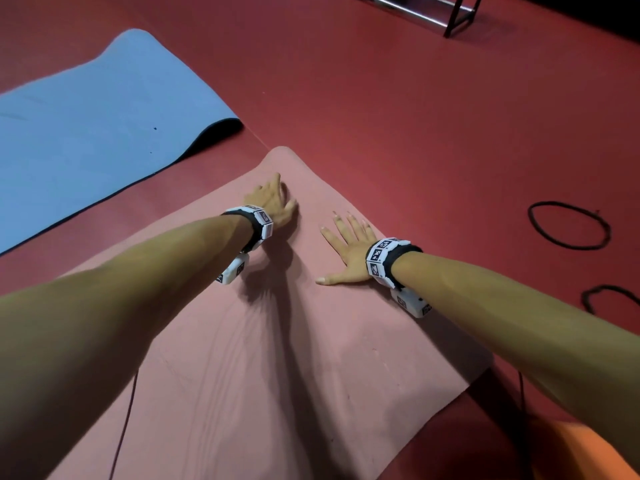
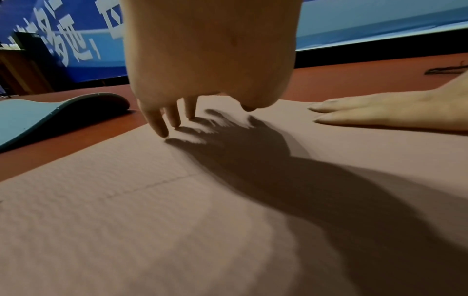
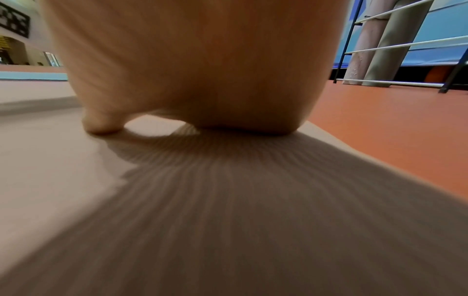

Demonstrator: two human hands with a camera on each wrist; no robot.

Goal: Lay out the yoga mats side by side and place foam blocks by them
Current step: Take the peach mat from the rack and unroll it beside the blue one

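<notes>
Pink mat (image 1: 263, 358): near end cut off by the bottom edge of the head view.
Blue mat (image 1: 86, 133): runs past the left edge.
Right hand (image 3: 192, 66): fingers hidden behind the palm in its wrist view, blurred.
Metal rack (image 1: 433, 12): cropped at top.

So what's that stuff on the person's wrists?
Each wrist wears a black band ringed with white blocks printed with black square patterns. A small white box hangs below the right wrist, and another below the left. The arms are bare, with no sleeves or gloves.
</notes>
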